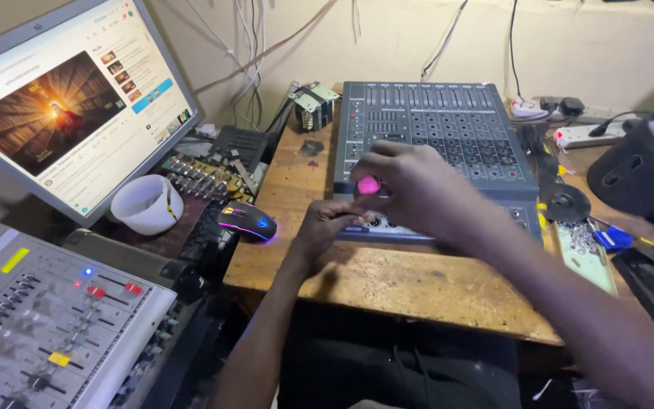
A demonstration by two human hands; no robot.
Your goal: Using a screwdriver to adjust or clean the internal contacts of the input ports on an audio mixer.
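Note:
A grey audio mixer [448, 121] with rows of small knobs and faders lies on a worn wooden table [418, 284]. My right hand [410, 185] hovers over the mixer's near left corner, fingers closed around a small pink object [368, 185], likely a tool handle. My left hand [327, 227] rests at the mixer's front edge just below it, fingertips touching the panel there. What the pink object's tip meets is hidden by my fingers.
A lit monitor [70, 98] stands at the left, with a white cup [145, 203], a glowing mouse [247, 221] and a circuit board [206, 176] beside it. A second mixer [47, 318] sits near left. A black speaker [649, 163], power strip [584, 135] and screw tray [586, 246] are at right.

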